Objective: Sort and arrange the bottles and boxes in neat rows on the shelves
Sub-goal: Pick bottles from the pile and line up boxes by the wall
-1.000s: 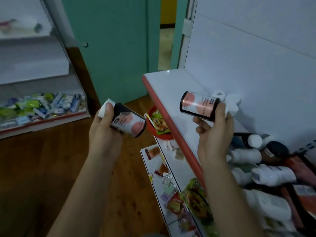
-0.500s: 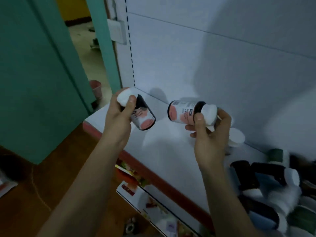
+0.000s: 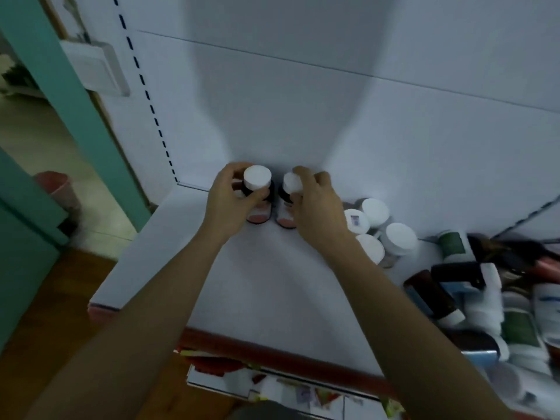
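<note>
Hands both busy. Left hand (image 3: 230,198) has its fingers curled round the left bottle (image 3: 257,180), and right hand (image 3: 316,207) wraps the right bottle (image 3: 289,184) the same way. Both bottles are upright, just beside each other, at the far edge of the white shelf (image 3: 257,298) by the back panel (image 3: 303,116). White-capped jars (image 3: 375,210) stand near on the right, and a messy pile (image 3: 448,298) lies further right.

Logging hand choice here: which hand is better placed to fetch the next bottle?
Probably the right hand: each grips a pink-labelled bottle, but the white-capped bottles and jumbled pile lie on its side; the left hand would cross over.
</note>
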